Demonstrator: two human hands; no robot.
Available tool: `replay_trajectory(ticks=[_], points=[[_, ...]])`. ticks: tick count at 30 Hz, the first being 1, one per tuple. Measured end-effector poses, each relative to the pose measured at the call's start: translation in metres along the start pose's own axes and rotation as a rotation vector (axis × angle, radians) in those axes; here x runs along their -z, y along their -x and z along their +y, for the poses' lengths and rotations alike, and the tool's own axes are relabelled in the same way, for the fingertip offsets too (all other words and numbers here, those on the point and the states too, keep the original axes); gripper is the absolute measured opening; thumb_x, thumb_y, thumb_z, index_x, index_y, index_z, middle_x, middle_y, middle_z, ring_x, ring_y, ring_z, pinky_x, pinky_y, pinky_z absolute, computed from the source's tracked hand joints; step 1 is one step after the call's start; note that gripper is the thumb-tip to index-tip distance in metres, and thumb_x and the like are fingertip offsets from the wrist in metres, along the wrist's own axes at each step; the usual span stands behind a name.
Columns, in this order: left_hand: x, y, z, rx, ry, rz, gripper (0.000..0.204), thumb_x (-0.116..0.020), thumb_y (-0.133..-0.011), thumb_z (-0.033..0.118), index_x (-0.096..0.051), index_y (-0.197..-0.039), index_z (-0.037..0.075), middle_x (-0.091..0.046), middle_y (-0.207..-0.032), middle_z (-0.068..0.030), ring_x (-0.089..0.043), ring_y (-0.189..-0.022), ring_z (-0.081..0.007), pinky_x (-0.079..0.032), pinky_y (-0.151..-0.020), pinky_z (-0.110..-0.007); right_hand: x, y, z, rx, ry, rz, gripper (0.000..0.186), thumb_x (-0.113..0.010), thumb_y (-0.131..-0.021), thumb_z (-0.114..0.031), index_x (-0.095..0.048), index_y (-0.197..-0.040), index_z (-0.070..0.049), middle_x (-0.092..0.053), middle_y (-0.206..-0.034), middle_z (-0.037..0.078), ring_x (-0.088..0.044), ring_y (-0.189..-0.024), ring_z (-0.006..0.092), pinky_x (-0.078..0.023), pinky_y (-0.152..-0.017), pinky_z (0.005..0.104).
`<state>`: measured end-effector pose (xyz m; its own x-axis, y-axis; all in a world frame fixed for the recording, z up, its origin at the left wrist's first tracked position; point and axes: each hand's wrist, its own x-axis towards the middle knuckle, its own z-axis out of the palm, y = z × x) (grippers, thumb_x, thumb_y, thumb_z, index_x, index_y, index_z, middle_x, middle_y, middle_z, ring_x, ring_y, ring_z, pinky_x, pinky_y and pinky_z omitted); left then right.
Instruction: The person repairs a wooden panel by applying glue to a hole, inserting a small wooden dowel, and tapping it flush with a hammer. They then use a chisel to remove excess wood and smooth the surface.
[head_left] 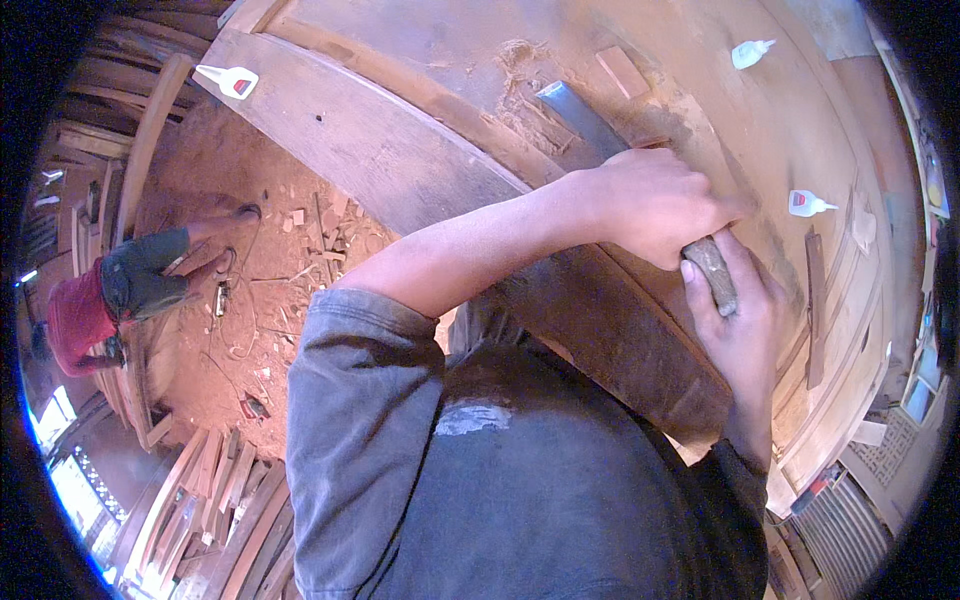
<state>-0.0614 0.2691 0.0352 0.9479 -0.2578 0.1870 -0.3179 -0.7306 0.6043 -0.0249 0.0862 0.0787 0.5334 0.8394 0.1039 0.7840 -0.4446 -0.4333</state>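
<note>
My left hand (660,205) is closed in a fist at the near end of a narrow blue-grey bar (580,115) lying on the wooden work surface (720,100). My fingers hide most of what is in that fist. Just beside it, my right hand (745,310) wraps its thumb and fingers around a rounded, worn grey-brown wooden piece (711,275). Whether bar and wooden piece form one tool is hidden by the hands. Curled wood shavings (525,75) lie left of the bar's far end, and a small wood block (622,72) sits to its right.
White glue bottles lie around the surface: one at far left (235,82), another at far right (750,54), a third right of my hands (808,204). A dark wooden strip (815,310) is nearby. Leftward, a person in red (85,310) is beside a scrap-littered floor (270,320).
</note>
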Motion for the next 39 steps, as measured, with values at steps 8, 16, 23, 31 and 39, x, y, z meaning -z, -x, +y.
replay_trajectory(ticks=[8, 16, 23, 31, 39], points=[[0.002, 0.011, -0.016, -0.065, -0.029, 0.014, 0.047, -0.073, -0.067, 0.031, -0.055, -0.106, 0.013, -0.066, -0.069, -0.016, -0.067, -0.07, -0.0386, -0.053, -0.061, -0.052, -0.018, 0.0, -0.008, 0.015, 0.007, -0.029, 0.047, -0.07, -0.084, -0.022, -0.055, -0.125, -0.005, -0.065, -0.088, 0.025, -0.065, -0.074, 0.0425, -0.053, -0.062, 0.0475], [0.0, 0.019, -0.002, -0.074, -0.019, 0.003, 0.045, -0.073, -0.066, 0.03, -0.056, -0.103, 0.011, -0.066, -0.067, -0.0155, -0.067, -0.069, -0.0391, -0.053, -0.061, -0.051, -0.01, 0.011, -0.021, 0.005, 0.066, -0.043, 0.047, -0.069, -0.085, -0.023, -0.054, -0.127, -0.006, -0.065, -0.083, 0.024, -0.065, -0.071, 0.0427, -0.052, -0.061, 0.0484], [-0.003, 0.021, -0.004, -0.054, -0.11, 0.014, 0.037, -0.07, -0.072, 0.026, -0.057, -0.101, 0.007, -0.066, -0.09, -0.015, -0.066, -0.088, -0.035, -0.052, -0.073, -0.048, -0.01, 0.012, -0.009, -0.048, 0.026, -0.07, 0.044, -0.066, -0.088, -0.02, -0.055, -0.127, -0.002, -0.066, -0.096, 0.026, -0.067, -0.084, 0.0421, -0.053, -0.07, 0.0463], [0.011, 0.089, 0.001, 0.136, -0.136, 0.446, 0.05, -0.072, -0.081, 0.034, -0.056, -0.117, 0.002, -0.055, -0.115, -0.0171, -0.055, -0.105, -0.0362, -0.047, -0.089, -0.044, 0.017, 0.038, 0.024, -0.325, -0.282, -0.085, 0.042, -0.063, -0.09, -0.021, -0.056, -0.124, 0.004, -0.069, -0.093, 0.021, -0.069, -0.086, 0.0232, -0.052, -0.077, 0.0336], [0.037, 0.109, -0.046, 0.504, -0.594, 0.387, 0.055, -0.066, -0.086, 0.04, -0.055, -0.131, 0.01, -0.055, -0.102, -0.0163, -0.056, -0.098, -0.035, -0.045, -0.089, -0.044, 0.0, 0.049, 0.031, -0.372, -0.319, -0.145, 0.047, -0.063, -0.091, -0.027, -0.055, -0.126, 0.004, -0.068, -0.096, 0.023, -0.069, -0.09, 0.0304, -0.052, -0.08, 0.0368]])
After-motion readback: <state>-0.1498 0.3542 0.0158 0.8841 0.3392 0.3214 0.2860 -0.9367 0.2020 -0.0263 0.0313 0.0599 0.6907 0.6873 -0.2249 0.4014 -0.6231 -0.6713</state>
